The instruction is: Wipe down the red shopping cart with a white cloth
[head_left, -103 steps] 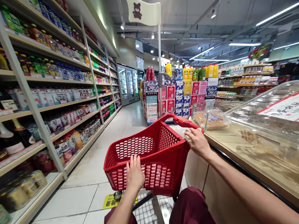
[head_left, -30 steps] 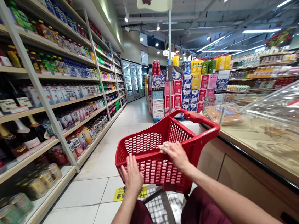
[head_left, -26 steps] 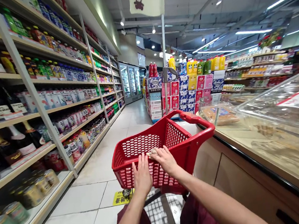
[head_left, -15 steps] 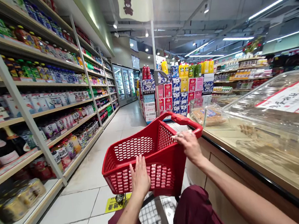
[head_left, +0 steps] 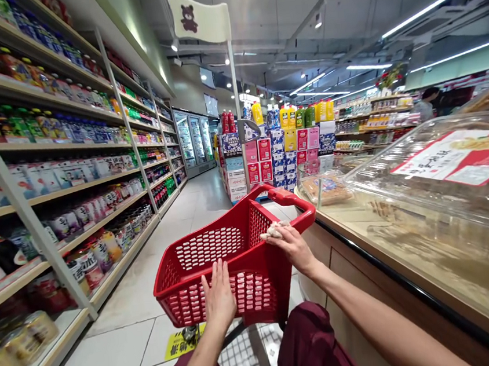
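A red plastic shopping cart [head_left: 279,266] with a perforated basket stands right in front of my knees, its handle at the upper right. My left hand [head_left: 220,297] lies on the near side wall with fingers stretched out, the tips at the top rim. Under the fingers of my right hand [head_left: 294,246] is a crumpled whitish cloth [head_left: 277,230], pressed on the near rim close to the handle. Whether it is cloth or paper I cannot tell for sure. From the cart's far side rises a pole with a cream bear flag [head_left: 200,19].
Drink shelves [head_left: 96,188] line the left side of the aisle. Close on the right is a display counter [head_left: 365,252] with clear plastic food boxes [head_left: 439,168]. Stacked drink cartons [head_left: 265,160] stand ahead. A yellow floor sticker [head_left: 178,347] lies beneath the cart. A person [head_left: 425,107] is far right.
My right hand has slid along the rim away from the handle, and more of the cloth shows. The left hand stays on the basket wall. My view has turned slightly right.
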{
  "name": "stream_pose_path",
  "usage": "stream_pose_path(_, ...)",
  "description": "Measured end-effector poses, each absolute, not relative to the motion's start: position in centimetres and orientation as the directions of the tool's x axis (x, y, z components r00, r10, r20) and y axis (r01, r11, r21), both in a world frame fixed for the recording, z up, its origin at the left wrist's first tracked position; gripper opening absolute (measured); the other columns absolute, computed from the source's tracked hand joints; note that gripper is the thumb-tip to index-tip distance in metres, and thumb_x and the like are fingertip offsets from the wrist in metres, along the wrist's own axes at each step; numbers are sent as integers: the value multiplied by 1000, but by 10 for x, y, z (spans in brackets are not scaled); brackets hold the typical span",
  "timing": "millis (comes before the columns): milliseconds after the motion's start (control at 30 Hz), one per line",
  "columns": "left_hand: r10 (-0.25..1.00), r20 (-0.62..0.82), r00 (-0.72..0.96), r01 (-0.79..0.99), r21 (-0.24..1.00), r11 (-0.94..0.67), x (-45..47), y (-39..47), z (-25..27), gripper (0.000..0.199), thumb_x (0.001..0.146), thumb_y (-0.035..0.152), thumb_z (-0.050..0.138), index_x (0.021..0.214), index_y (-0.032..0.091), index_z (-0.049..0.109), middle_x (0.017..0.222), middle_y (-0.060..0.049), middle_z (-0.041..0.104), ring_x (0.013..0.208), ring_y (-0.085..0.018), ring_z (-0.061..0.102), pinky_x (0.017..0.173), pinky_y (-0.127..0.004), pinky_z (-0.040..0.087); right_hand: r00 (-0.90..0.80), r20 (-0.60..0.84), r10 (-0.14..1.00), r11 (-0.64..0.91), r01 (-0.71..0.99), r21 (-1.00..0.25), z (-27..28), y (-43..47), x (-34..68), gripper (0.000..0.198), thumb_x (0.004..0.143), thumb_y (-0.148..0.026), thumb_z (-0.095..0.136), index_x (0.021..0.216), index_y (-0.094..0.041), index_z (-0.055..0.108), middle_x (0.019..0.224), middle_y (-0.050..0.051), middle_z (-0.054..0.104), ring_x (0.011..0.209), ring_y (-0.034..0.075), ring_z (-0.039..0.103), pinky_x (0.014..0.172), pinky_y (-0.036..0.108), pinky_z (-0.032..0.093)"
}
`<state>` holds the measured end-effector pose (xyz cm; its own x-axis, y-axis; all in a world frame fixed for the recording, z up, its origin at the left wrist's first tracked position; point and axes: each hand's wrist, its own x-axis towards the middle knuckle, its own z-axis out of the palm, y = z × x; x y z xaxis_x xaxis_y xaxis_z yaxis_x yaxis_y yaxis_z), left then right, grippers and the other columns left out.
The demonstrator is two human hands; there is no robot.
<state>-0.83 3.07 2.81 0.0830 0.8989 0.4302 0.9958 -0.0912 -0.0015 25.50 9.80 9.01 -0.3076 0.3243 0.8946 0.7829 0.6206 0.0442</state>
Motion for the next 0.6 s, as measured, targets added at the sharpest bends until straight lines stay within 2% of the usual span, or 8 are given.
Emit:
stream_pose_path(100, 899, 428, 88, 995, -1, -96, -9, 31, 28, 74, 65, 8, 35, 136, 11, 18, 145, -6, 17, 134, -20, 10, 108, -51, 9, -150, 930, 335, 572, 817, -74, 82, 98, 260, 28, 88, -22, 41, 107, -26, 62, 110, 7, 54, 105, 21, 48, 90, 39, 42)
stream_pose_path(167, 901, 428, 65, 997, 10, -76, -8, 31, 28, 73, 65, 9, 36, 136, 10, 18, 145, -7, 17, 134, -21, 10, 107, -53, 10, -109, 932, 345, 565, 817, -114, 62, 93, 265, 27, 88, -23, 42, 104, -22, 64, 112, 9, 53, 109, 23, 47, 90, 41, 42)
stream_pose_path(333, 896, 435, 85, 996, -17, -87, -9, 33, 26, 72, 66, 7, 33, 136, 11, 18, 145, -6, 18, 134, -21, 12, 107, -53, 11, -310, 845, 435, 674, 735, -77, 5, 68, 259, 26, 87, -20, 42, 98, -25, 66, 103, 7, 58, 98, 18, 54, 81, 31, 48)
stream_pose_path(400, 889, 446, 100, 995, -36, -93, -10, 33, 25, 72, 66, 7, 33, 136, 11, 18, 145, -6, 18, 134, -21, 12, 107, -53, 11, -262, 870, 419, 662, 743, -95, 10, 69, 260, 26, 87, -20, 43, 99, -25, 66, 101, 7, 58, 96, 18, 55, 80, 31, 49)
stream_pose_path(500, 883, 459, 99, 995, -48, -87, -10, 32, 26, 73, 66, 9, 36, 136, 11, 18, 145, -7, 19, 134, -22, 13, 106, -54, 13, -45, 946, 321, 594, 787, -164, 31, 80, 263, 25, 86, -20, 45, 102, -22, 65, 106, 9, 54, 103, 22, 50, 84, 37, 46)
stream_pose_path(533, 882, 460, 100, 995, -50, -87, -11, 31, 26, 73, 65, 10, 37, 136, 11, 18, 145, -8, 19, 134, -22, 13, 106, -54, 13, -39, 952, 302, 598, 786, -158, 33, 83, 262, 25, 86, -19, 45, 101, -23, 65, 107, 9, 53, 105, 22, 48, 86, 38, 45)
stream_pose_path(600, 880, 462, 106, 994, -53, -93, -13, 29, 26, 73, 65, 10, 37, 136, 12, 19, 144, -7, 21, 134, -22, 14, 106, -53, 13, -134, 935, 328, 648, 752, -119, 26, 81, 254, 25, 85, -18, 46, 100, -25, 65, 104, 7, 54, 104, 21, 48, 85, 36, 46)
